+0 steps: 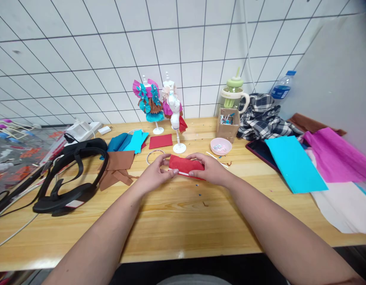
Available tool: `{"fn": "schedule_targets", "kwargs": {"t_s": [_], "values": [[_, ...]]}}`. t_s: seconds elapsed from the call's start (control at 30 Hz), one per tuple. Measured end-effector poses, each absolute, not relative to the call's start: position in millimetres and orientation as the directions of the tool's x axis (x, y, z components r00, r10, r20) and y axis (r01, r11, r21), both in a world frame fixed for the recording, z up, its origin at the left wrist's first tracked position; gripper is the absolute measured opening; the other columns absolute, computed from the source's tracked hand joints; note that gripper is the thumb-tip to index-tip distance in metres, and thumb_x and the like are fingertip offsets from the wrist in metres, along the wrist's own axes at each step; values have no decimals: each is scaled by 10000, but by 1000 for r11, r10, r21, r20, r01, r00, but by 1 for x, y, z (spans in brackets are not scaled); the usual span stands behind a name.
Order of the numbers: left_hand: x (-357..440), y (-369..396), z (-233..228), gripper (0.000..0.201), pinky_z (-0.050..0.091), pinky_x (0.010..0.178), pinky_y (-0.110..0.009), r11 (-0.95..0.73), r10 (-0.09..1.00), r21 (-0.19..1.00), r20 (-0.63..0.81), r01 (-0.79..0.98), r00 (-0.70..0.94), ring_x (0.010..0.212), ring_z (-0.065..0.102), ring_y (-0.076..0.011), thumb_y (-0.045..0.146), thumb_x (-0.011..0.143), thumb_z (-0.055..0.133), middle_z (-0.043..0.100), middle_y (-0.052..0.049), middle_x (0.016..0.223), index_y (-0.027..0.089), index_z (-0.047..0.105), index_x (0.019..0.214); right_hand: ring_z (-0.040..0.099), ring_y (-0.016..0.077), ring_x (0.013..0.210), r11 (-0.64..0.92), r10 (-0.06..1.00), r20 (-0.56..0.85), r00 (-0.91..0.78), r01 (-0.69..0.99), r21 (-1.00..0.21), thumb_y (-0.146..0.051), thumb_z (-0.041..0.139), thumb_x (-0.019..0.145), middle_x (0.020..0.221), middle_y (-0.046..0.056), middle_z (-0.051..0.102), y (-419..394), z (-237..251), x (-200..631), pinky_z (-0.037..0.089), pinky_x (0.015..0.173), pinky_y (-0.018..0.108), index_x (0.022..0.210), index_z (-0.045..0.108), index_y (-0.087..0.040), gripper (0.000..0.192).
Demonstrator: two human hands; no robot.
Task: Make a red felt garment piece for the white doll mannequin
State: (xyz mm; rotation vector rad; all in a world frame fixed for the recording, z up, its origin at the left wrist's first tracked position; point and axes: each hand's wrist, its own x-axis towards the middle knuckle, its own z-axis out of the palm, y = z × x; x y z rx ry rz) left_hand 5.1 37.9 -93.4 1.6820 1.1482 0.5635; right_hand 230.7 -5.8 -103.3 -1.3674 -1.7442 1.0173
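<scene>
Wooden table [177, 221], 2 hands, left [155, 174] and right [211, 170], forearms outstretched, both pinching red paper [185, 165]

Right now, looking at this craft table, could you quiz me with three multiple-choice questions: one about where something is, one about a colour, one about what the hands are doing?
1. Where does the pink bowl stand?
A. in front of the cardboard box
B. on the black headset
C. under the table

2. What colour is the paper piece between the hands?
A. teal
B. red
C. brown

3. How is that paper piece held?
A. by the left hand alone
B. lying untouched
C. by both the left hand and the right hand

Answers: 1 A, the bowl sits on the wood just before the box. 2 B, it is plainly red. 3 C, fingers of both hands pinch its ends.
</scene>
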Motion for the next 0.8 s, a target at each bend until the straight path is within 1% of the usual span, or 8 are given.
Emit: {"fn": "schedule_targets", "kwargs": {"t_s": [0.07, 0.17, 0.33, 0.53, 0.6, 0.67, 0.73, 0.8], "values": [[3, 40, -93, 522, 419, 525, -219, 32, 830, 904, -262, 427, 493, 660, 632, -141, 540, 738, 687, 669, -70, 906, 150, 604, 1075, 645, 173, 882, 137, 980, 55, -191, 447, -884, -249, 724, 745, 1078, 34, 686, -5, -103, 235, 488, 788, 297, 1230, 572, -218, 510], [1, 41, -91, 433, 435, 555, -217, 119, 819, 919, -305, 377, 486, 592, 598, -117, 555, 713, 709, 648, -30, 685, 138, 631, 800, 637, 170, 877, 146, 980, 68, -186, 452, -880, -264, 719, 749, 1067, 26, 684, -4, -101, 239, 481, 793, 294, 1236, 572, -232, 509], [-1, 40, -85, 458, 490, 649, -248, 206, 775, 916, -367, 344, 514, 692, 652, -138, 561, 658, 754, 695, -56, 854, 150, 659, 836, 635, 172, 894, 137, 983, 66, -174, 433, -891, -254, 710, 752, 1087, 35, 674, -5, -98, 241, 480, 795, 293, 1250, 559, -224, 521], [-1, 40, -86, 384, 449, 628, -240, 111, 816, 946, -262, 305, 515, 610, 564, -106, 510, 665, 764, 638, -5, 680, 154, 661, 767, 629, 178, 904, 125, 986, 55, -157, 481, -868, -257, 702, 765, 1054, 38, 673, -2, -101, 244, 474, 822, 312, 1266, 550, -227, 524], [1, 39, -87, 390, 426, 606, -236, 49, 840, 948, -210, 315, 500, 597, 542, -106, 521, 678, 747, 620, 0, 657, 151, 662, 766, 608, 197, 964, 140, 988, 148, -34, 577, -805, -238, 704, 759, 1089, 69, 654, -3, -100, 243, 458, 864, 333, 1241, 565, -197, 503], [4, 37, -88, 403, 405, 583, -233, 0, 879, 939, -164, 343, 447, 586, 528, -110, 539, 690, 725, 610, 0, 646, 149, 657, 766, 585, 213, 989, 191, 947, 317, 55, 696, -692, -231, 686, 777, 1075, 91, 646, -6, -97, 239, 435, 892, 348, 1171, 601, -176, 407], [9, 33, -89, 399, 400, 578, -234, -35, 908, 927, -127, 374, 400, 588, 526, -115, 543, 710, 702, 617, -5, 651, 149, 649, 747, 581, 209, 935, 289, 892, 453, 5, 763, -578, -245, 626, 836, 967, 78, 660, -13, -91, 231, 425, 870, 338, 1035, 644, -183, 209], [14, 28, -90, 381, 416, 599, -239, -58, 914, 922, -106, 384, 392, 609, 543, -124, 529, 726, 691, 640, -13, 671, 150, 660, 745, 589, 190, 846, 383, 877, 468, -108, 744, -547, -266, 565, 888, 855, 55, 667, -21, -87, 221, 428, 790, 302, 906, 663, -201, 119]]}}
